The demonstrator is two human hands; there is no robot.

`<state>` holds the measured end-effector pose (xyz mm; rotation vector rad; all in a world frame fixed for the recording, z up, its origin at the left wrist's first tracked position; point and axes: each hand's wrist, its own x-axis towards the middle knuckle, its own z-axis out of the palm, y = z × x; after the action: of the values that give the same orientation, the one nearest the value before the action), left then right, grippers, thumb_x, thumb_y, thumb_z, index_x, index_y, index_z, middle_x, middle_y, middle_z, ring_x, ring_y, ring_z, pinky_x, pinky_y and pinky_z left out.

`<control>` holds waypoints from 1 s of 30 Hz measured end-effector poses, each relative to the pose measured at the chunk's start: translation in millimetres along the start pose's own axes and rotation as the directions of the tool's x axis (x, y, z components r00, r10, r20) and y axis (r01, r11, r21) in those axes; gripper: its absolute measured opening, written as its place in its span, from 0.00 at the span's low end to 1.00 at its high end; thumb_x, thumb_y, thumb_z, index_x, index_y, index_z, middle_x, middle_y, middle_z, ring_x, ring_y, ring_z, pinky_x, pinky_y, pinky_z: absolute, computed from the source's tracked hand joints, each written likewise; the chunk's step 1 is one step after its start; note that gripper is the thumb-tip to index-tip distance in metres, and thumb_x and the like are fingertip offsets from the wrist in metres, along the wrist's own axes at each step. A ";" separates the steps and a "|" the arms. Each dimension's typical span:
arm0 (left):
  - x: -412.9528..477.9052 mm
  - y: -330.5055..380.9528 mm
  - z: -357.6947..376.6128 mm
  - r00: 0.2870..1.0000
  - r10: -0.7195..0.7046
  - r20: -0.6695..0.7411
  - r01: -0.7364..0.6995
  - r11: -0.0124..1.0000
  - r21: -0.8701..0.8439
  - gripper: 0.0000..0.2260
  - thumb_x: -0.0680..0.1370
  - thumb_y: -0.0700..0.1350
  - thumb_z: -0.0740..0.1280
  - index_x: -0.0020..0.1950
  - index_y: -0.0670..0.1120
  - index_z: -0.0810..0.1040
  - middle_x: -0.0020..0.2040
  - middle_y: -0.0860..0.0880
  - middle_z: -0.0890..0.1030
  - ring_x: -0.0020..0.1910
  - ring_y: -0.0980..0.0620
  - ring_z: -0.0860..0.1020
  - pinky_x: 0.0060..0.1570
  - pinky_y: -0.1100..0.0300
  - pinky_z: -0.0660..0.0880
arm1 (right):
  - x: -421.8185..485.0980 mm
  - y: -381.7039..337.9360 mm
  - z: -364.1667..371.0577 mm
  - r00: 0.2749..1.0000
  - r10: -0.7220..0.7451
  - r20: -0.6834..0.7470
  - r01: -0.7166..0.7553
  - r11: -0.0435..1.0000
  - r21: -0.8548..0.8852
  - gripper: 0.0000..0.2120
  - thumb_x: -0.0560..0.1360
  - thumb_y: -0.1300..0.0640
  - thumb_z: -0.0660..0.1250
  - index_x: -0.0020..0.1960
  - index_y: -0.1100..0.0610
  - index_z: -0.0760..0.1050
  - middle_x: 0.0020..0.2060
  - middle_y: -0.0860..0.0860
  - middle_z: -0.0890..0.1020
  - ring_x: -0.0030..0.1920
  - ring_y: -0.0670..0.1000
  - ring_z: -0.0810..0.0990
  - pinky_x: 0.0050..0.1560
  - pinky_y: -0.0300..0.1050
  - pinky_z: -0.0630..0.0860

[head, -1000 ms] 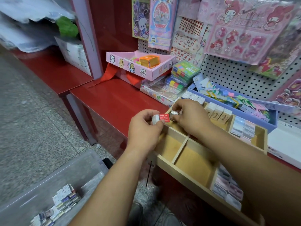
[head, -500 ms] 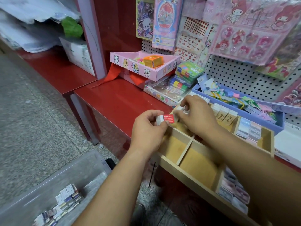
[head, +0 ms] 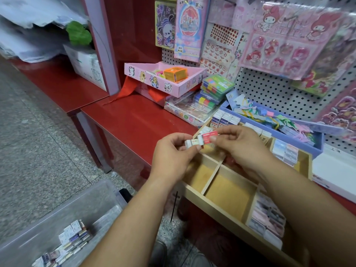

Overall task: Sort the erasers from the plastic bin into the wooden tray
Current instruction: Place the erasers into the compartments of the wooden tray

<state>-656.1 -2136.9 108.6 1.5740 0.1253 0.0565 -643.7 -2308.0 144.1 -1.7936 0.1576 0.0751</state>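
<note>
While red shelf [head: 134, 120] fills middle, clear bin [head: 57, 214] sits on floor lower left, loose erasers [head: 71, 239] in its bottom. Wooden tray [head: 217, 207] on shelf edge, stacked erasers [head: 267, 218] in far and right compartments. Left hand [head: 171, 155] and right hand [head: 238, 147] over tray's left corner. Left pinches white eraser [head: 190, 143]; right pinches red-sleeved eraser [head: 209, 137]; both erasers touch end to end.

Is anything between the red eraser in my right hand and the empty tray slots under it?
Nothing visible. The right hand pinches the red eraser above the wooden tray, and the two bare slots beneath it are uncovered. The left hand, holding a white eraser, is beside it, not under it.
</note>
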 end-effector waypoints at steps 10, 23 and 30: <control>-1.8 -6.0 9.0 0.995 0.065 0.078 -0.073 0.992 0.104 0.06 0.75 0.37 0.74 0.47 0.48 0.85 0.37 0.52 0.81 0.34 0.57 0.75 0.38 0.62 0.75 | -25.2 4.1 -63.5 0.997 -0.072 -0.020 0.049 0.836 -0.547 0.05 0.74 0.58 0.77 0.45 0.51 0.82 0.34 0.47 0.84 0.34 0.47 0.81 0.37 0.41 0.78; -5.6 -10.7 18.1 0.993 0.041 0.111 -0.053 0.993 0.105 0.06 0.75 0.37 0.75 0.46 0.48 0.85 0.39 0.48 0.81 0.37 0.53 0.77 0.47 0.45 0.82 | -17.5 42.7 -31.0 0.937 -0.347 -0.029 0.127 0.416 -0.900 0.14 0.74 0.45 0.74 0.41 0.48 0.71 0.38 0.43 0.74 0.44 0.49 0.73 0.38 0.46 0.68; -7.0 -9.8 19.4 0.992 0.026 0.125 -0.038 0.995 0.097 0.06 0.74 0.37 0.76 0.46 0.47 0.85 0.36 0.49 0.78 0.34 0.53 0.75 0.45 0.48 0.81 | -20.9 37.9 -36.7 0.949 -0.311 -0.045 0.127 0.510 -0.851 0.13 0.75 0.43 0.72 0.37 0.48 0.73 0.36 0.43 0.76 0.40 0.47 0.75 0.37 0.46 0.71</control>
<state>-661.2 -2156.9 99.0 1.6741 0.0050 -0.0226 -671.2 -2350.6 118.7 -2.8072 0.0128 -0.2647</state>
